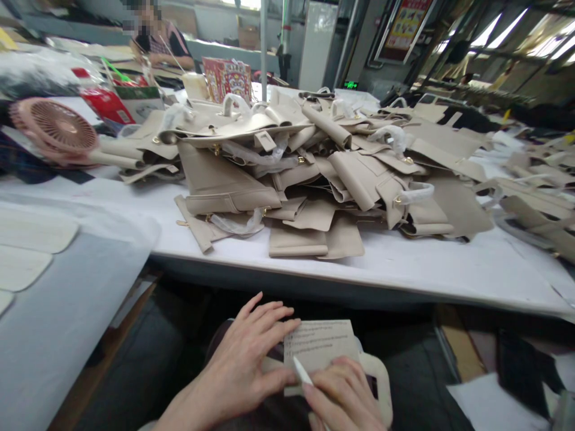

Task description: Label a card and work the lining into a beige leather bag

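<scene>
- Work in hand: a beige bag panel (377, 377) lies across the person's lap, below the near edge of the desk (404, 263), with a printed paper card (320, 344) on top of it.
- Left hand (245, 365) lies flat, fingers spread, pressing the card's left edge and the panel under it; grip released, nothing clasped.
- Right hand (344, 392) has its fingers curled, pinching a thin white marking tool (302, 371) with the tip on the card's lower left part; grip clenched on the tool.
- Progress, judged: looks like an early or middle stage for this piece. The card is placed and held down and the tool tip is on it, but no finished mark or trace is readable on the panel. Cannot tell how much has been marked.
- Left to do, judged: a big pile of beige bag pieces (314, 173) sits on the desk far from the hands, so a lot of stock seems unhandled. No finished stack is clearly separate.
- Orientation: the card's long axis runs left-right, slightly tilted, and its print lines run the same way. The panel's cut-out handle end points right; its long axis is also roughly left-right.
- The tool points far-left, angled diagonally.
- Pink fan (56, 129) sits far left on the desk; another person sits at the far end.
</scene>
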A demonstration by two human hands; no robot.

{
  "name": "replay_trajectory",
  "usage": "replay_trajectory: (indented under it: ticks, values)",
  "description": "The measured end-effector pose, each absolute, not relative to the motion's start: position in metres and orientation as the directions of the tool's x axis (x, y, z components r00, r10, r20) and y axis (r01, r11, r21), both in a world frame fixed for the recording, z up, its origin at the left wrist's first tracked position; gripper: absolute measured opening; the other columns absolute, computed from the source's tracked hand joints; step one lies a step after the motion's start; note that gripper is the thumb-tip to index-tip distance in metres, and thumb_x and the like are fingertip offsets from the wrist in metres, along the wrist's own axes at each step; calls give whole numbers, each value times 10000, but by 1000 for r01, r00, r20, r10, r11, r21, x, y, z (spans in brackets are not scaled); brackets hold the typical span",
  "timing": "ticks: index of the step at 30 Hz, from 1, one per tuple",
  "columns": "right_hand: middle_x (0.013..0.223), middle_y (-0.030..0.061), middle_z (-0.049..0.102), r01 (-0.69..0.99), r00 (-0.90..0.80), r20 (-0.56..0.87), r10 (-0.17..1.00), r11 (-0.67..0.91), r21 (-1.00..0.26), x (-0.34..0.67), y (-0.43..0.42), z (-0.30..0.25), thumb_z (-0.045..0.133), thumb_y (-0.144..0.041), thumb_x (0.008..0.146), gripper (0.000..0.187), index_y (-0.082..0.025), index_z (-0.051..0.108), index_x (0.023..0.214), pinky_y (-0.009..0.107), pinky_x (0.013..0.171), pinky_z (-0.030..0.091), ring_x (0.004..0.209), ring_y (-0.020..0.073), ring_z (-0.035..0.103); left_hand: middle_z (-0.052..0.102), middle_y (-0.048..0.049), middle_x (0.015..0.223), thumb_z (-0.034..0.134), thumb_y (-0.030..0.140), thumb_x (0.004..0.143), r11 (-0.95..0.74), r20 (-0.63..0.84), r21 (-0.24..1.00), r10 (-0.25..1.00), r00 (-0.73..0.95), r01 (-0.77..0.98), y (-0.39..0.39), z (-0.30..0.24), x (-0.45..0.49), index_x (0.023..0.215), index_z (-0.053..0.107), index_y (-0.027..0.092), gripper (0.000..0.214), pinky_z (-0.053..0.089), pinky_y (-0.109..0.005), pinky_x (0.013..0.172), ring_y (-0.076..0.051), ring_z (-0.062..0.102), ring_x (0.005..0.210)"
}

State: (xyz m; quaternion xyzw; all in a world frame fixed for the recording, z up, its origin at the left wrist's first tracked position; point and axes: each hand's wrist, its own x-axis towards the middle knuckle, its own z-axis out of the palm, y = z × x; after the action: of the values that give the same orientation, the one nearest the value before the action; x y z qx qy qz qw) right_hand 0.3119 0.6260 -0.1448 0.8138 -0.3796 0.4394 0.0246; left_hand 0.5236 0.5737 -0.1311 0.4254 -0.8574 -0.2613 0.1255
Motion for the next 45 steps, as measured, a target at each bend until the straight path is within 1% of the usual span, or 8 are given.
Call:
replay_trajectory:
  ticks: [4,9,14,18,26,34,39,45]
  values:
    - [704,9,705,-640,311,739,-598,-706,-302,314,626,-147,502,-54,767,250,-199,643,914,327,577,512,561,141,614,531,-23,1437,757,466,771,504,6,563,-795,-606,-655,574,-133,523,1371,507,321,666,203,-576,1209,-254,439,1357]
    - [702,6,710,-643,332,738,-587,-714,-278,312,624,-143,507,-46,749,261,-197,648,908,315,562,507,549,135,604,532,-2,1435,775,454,754,511,35,558,-802,-596,-654,573,-136,523,1372,496,343,687,207,-556,1213,-241,441,1354]
    - [730,14,717,-631,396,728,-560,-742,-227,303,622,-138,545,-47,717,234,-172,655,882,322,610,558,593,136,633,521,17,1445,782,470,746,520,50,548,-802,-595,-655,573,-139,523,1375,481,356,707,214,-540,1216,-225,433,1361]
    - [754,27,718,-620,457,696,-554,-759,-198,298,624,-143,576,-53,711,248,-157,653,923,328,634,583,624,143,646,513,13,1453,773,476,751,524,34,541,-795,-605,-658,572,-138,523,1379,479,353,704,226,-548,1210,-229,435,1361]
    - [780,49,707,-618,477,670,-569,-759,-204,292,630,-150,605,-40,704,290,-140,644,973,361,677,606,673,157,650,512,19,1455,770,487,752,527,35,535,-795,-606,-661,572,-138,522,1383,470,363,709,238,-560,1203,-235,442,1357]
    - [721,48,682,-642,325,763,-559,-723,-256,300,627,-146,556,0,734,214,-126,685,851,341,657,591,653,147,632,480,53,1479,734,533,780,546,49,508,-791,-610,-666,574,-145,526,1411,409,403,721,238,-530,1213,-210,417,1377]
    - [722,49,682,-641,328,758,-564,-723,-260,299,627,-144,567,-6,749,197,-121,688,851,339,676,604,663,146,636,475,65,1481,771,486,750,553,56,493,-791,-610,-672,573,-146,525,1413,399,416,763,251,-531,1209,-210,419,1377]
    - [714,60,670,-646,321,757,-569,-716,-265,297,629,-147,572,1,760,192,-108,696,857,354,684,617,666,149,635,476,58,1481,755,505,761,571,70,485,-781,-621,-663,572,-148,525,1423,383,416,764,280,-550,1193,-221,433,1368]
